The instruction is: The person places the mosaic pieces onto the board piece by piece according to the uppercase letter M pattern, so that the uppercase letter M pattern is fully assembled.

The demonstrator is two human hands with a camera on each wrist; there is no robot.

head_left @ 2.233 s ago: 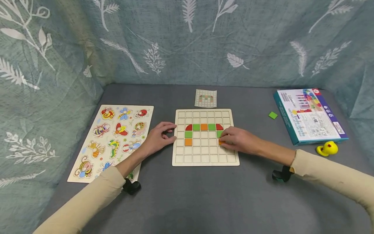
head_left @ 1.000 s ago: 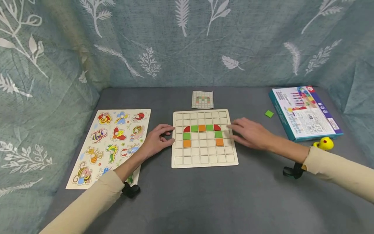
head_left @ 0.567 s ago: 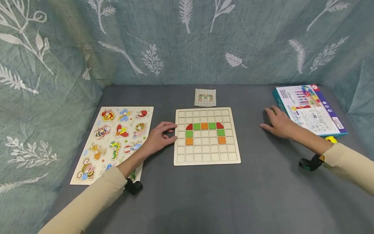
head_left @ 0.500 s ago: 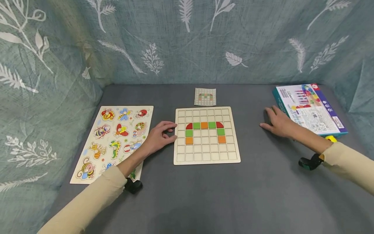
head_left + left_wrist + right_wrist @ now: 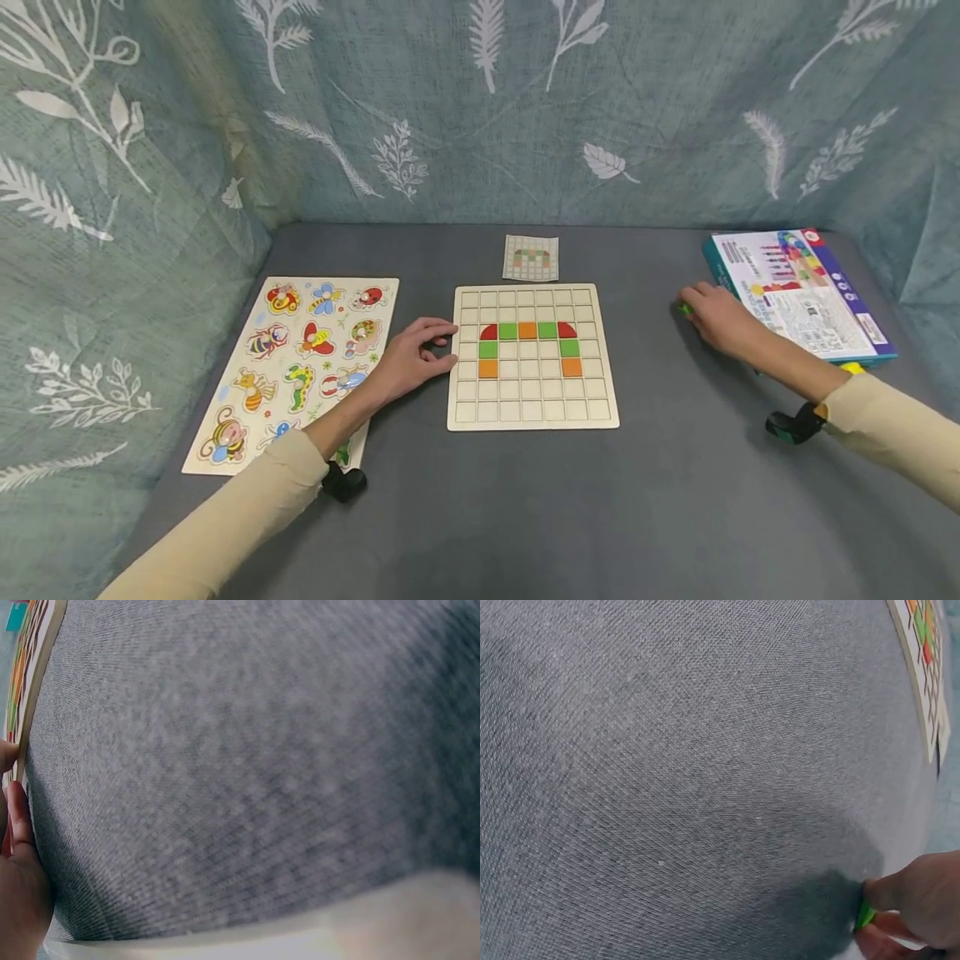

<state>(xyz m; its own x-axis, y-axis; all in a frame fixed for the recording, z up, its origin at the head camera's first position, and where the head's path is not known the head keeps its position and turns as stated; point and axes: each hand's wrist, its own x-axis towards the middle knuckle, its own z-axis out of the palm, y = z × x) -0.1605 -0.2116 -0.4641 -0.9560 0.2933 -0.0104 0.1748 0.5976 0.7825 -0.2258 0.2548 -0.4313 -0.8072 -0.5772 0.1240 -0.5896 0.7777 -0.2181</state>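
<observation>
My right hand [image 5: 720, 321] pinches a small green square tile [image 5: 685, 308] between thumb and fingers, left of the box. In the right wrist view the tile's green edge [image 5: 865, 915] shows between the fingertips, close over the cloth. My left hand [image 5: 408, 358] touches the left edge of a wooden grid board [image 5: 528, 408] with thumb and fingertips spread along it. On the board, red quarter-round tiles sit at the corners of an arch of green and orange square tiles. Behind the board lies a small pattern card [image 5: 531, 258] printed with a similar arch.
A wooden insect puzzle board [image 5: 300, 358] lies at the left, partly under the left forearm. At the right is a flat toy box [image 5: 802, 296], with a yellow rubber duck [image 5: 852, 367] mostly hidden by the right arm. A patterned curtain [image 5: 480, 117] hangs behind the grey table [image 5: 525, 517].
My right hand let go of the orange tile on the board, moved right to the loose green tile, and now pinches it. My left hand stays at the board's edge.
</observation>
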